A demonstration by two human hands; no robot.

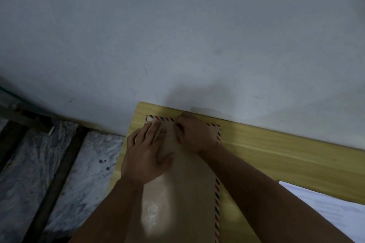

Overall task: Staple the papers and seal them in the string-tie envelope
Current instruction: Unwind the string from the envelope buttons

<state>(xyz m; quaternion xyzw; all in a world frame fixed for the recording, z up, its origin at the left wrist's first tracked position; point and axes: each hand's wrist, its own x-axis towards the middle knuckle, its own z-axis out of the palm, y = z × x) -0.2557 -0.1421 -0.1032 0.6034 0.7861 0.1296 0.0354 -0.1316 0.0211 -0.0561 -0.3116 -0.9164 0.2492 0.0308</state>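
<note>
Head view: left hand (145, 156) presses flat on the envelope (189, 193); right hand (194, 134) pinches its string (166, 134). Sealing looks underway; stapling can't be checked.

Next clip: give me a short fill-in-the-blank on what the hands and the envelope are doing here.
1. The brown envelope lies on a ____ wooden table.
2. The left hand lies ____ on the envelope, fingers straight.
3. The right hand pinches the thin ____ near the flap.
4. The envelope's edge is striped red and ____.

Missing words: yellow; flat; string; blue
</note>
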